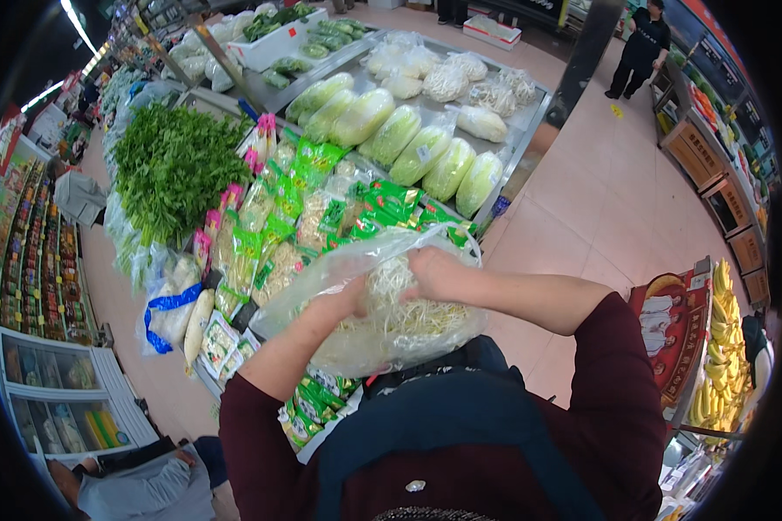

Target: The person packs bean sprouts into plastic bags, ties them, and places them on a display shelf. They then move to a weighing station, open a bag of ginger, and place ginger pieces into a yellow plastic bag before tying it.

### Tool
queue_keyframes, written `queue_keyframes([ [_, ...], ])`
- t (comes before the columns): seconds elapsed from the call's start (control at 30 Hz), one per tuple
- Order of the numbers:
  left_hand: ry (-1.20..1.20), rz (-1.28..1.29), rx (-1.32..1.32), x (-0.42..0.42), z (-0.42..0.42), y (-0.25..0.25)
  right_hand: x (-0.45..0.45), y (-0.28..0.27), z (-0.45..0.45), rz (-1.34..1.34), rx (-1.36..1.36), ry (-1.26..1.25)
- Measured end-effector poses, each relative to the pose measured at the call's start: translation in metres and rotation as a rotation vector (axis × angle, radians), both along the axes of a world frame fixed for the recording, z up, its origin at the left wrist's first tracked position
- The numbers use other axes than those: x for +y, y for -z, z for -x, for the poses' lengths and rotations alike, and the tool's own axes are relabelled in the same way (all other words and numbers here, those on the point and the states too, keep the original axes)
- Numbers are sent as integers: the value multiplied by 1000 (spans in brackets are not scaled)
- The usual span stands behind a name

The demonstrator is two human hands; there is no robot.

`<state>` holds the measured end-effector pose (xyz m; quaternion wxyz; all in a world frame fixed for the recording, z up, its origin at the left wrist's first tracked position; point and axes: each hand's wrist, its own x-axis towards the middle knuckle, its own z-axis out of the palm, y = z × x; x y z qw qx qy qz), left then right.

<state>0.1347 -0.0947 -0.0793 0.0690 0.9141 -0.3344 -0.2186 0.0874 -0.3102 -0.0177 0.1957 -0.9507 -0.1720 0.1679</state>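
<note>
A large clear plastic bag (300, 319) of bean sprouts (423, 316) lies open against my front, over the near part of the vegetable stand. My left hand (352, 297) reaches into it from the left, its fingers partly hidden among the sprouts. At the bag's right side, my right hand (434, 273) has its fingers curled around a clump of sprouts. Just beyond the bag lie green plastic packets (386, 203). To the left of these are bags of pale packed food (319, 218).
Wrapped Chinese cabbages (423, 153) line the stand, with bagged white mushrooms (444, 81) behind. Leafy celery (169, 169) is heaped left, above a white radish (199, 325). Bananas (719, 365) stand at right. A person (640, 49) stands far right; another person (140, 482) is lower left.
</note>
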Motion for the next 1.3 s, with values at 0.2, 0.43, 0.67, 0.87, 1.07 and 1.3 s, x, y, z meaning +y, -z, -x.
queue_keyframes([
  [0.2, 85, -21, -188, 8, 10, -12, 7, 12, 24, 215, -375, -90],
  [0.43, 90, -58, 30, -3, -6, -8, -5, 39, -8, 391, -5, -119],
  [0.67, 174, -34, -215, 3, 3, 0, 23, 55, 27, 364, -235, -65],
  [0.87, 157, -63, -67, 2, -20, 7, 14, 58, -7, 223, 65, 37],
  [1.07, 180, -81, -27, 4, -34, 17, 7, 42, -17, 177, 251, -64],
  [1.3, 91, 42, 147, 8, -34, 22, 10, 51, -30, 148, 203, -43],
])
